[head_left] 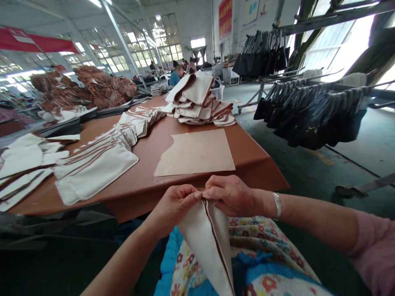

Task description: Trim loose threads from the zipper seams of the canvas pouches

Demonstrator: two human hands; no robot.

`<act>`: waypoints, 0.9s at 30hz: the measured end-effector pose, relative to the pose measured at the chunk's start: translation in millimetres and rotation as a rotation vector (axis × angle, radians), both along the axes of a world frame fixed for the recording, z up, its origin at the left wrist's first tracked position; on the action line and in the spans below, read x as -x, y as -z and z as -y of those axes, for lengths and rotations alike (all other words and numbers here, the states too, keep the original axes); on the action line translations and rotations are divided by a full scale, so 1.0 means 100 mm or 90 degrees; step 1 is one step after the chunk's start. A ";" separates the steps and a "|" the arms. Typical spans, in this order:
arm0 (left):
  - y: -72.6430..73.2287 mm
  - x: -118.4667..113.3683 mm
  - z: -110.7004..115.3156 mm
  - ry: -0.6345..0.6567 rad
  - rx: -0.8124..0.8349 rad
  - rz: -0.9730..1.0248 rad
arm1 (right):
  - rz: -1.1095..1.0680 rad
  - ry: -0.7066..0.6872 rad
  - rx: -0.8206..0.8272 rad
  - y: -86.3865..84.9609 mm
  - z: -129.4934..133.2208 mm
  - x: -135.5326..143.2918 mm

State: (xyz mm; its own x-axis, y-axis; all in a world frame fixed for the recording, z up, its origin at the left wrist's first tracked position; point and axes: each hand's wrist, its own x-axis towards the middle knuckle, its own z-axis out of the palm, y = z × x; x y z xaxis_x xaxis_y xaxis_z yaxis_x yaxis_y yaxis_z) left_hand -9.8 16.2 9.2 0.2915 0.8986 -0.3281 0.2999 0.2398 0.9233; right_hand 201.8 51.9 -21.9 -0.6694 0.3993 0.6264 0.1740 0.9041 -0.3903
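A white leather-like piece with a brown edge [197, 238] hangs down over my lap, its top corner pinched between both hands. My left hand [177, 205] is closed on that corner from the left, thumb on top. Close against it, my right hand [228, 193] grips the same corner with curled fingers. The brown seam runs from the fingertips down the front of the piece. Just beyond the hands, a sheet of tan cardboard [197, 152] lies flat on the brown-covered table [256, 164].
Overlapping white pieces [101, 160] spread along the table's left side. A folded stack of white pieces [197, 98] stands at the back. Brown bundles [89, 88] are piled far left. Racks at right carry black bags [311, 115]. A person in blue [175, 76] is in the background.
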 end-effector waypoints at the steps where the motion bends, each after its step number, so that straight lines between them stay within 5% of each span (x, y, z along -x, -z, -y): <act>1: -0.02 0.01 0.00 0.022 -0.046 -0.048 | -0.028 -0.011 0.106 -0.03 -0.01 -0.01; 4: -0.10 0.03 0.00 0.098 -0.183 -0.174 | -0.071 -0.014 0.432 -0.14 -0.06 -0.04; 6: -0.15 0.02 0.00 0.136 -0.262 -0.229 | -0.053 -0.039 0.538 -0.21 -0.12 -0.07; 14: -0.22 -0.05 -0.02 0.136 -0.385 -0.240 | 0.066 -0.128 0.604 -0.38 -0.21 -0.05; 21: -0.01 -0.11 -0.04 0.006 0.006 0.207 | -0.009 -0.128 0.661 -0.31 -0.19 -0.05; 27: -0.15 -0.07 -0.16 0.073 0.085 0.188 | -0.043 -0.117 0.663 -0.24 -0.24 -0.07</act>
